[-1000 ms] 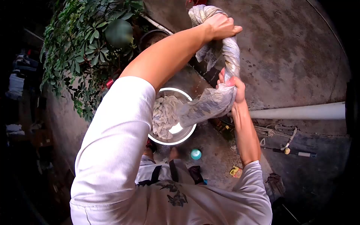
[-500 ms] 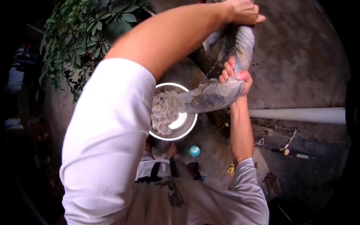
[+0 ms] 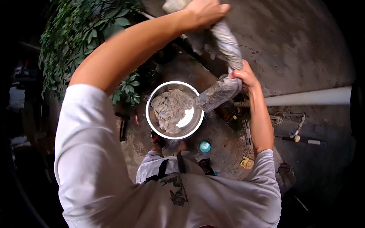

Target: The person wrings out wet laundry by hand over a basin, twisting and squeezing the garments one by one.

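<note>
A long piece of wet-looking, pale grey cloth (image 3: 228, 43) is twisted tight like a rope between my two hands. At the top of the view my left hand (image 3: 207, 13) is closed around its upper part, and a loose end sticks out beyond the fist. My right hand (image 3: 246, 77) grips the lower part of the twist. Below that grip the cloth fans out and slopes down over the right rim of a round metal basin (image 3: 149, 121). Inside the basin lies a crumpled heap of similar cloth (image 3: 167, 108).
Leafy plants (image 3: 87, 34) crowd the upper left. A white pipe (image 3: 311, 97) runs out to the right. On the dark floor stand a teal-rimmed cup (image 3: 205, 146) and a yellow container (image 3: 246, 163). My feet are just below the basin.
My left hand has moved left and slightly up with the twisted cloth. My right hand keeps its hold, its wrist turned. The basin is now in fuller view.
</note>
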`<state>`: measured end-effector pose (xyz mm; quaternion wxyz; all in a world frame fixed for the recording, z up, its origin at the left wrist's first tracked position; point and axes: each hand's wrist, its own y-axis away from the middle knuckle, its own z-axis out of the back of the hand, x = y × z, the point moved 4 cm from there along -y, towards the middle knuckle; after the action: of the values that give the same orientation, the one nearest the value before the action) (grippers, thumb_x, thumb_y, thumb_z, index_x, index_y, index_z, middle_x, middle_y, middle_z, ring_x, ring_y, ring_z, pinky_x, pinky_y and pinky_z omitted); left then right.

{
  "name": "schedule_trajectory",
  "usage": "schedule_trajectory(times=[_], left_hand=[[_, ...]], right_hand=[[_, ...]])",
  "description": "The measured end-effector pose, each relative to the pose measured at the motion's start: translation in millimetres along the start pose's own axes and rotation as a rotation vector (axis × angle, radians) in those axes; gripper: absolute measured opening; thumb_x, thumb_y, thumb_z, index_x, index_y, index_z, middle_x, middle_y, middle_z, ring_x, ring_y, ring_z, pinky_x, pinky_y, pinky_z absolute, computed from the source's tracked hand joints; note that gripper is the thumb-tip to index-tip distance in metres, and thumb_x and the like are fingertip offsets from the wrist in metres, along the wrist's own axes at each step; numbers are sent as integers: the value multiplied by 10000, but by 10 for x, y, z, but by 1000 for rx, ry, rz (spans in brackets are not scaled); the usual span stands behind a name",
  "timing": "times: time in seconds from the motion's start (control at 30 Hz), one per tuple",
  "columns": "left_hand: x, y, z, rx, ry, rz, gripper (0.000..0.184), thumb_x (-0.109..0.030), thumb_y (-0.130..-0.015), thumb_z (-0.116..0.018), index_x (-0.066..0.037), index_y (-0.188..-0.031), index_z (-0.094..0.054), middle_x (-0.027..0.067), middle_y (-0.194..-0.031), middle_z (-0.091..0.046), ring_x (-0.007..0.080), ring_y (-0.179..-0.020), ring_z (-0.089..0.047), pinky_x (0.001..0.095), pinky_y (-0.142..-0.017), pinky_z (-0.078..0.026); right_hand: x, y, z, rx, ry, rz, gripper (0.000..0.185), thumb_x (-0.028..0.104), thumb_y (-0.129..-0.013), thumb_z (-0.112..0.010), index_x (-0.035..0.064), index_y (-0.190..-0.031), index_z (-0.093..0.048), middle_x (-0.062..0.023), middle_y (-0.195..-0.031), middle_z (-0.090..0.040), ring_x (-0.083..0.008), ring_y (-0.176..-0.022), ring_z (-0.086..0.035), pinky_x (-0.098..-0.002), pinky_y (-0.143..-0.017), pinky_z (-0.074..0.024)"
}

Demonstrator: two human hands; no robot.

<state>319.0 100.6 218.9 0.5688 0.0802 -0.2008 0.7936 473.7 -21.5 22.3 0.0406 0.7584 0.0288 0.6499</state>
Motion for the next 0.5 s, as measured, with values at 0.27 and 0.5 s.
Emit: schedule_trajectory(times=[0.27,0.5], left_hand=[[-163,773,-852,422,483,430,633,-185,-642,-741,-15,-1217,-541,251,-1010,-664,357,-905,-668,438,-824,-539],[-680,1602,-1393,601,1660,488,635,-246,-641,-794,61,-1151,-570,140,-1081,-662,218,-959,-637,333,-891,-493]], right_hand=[[-58,307,-129,-135,330,314,409,5,-646,-675,-31,-1047,-601,-16,-903,-630,-112,-900,-564,-266,-865,-442],[437,278,-301,-325,492,483,310,16,-666,-705,9,-963,-616,-49,-865,-642,-114,-825,-600,-282,-757,-484]])
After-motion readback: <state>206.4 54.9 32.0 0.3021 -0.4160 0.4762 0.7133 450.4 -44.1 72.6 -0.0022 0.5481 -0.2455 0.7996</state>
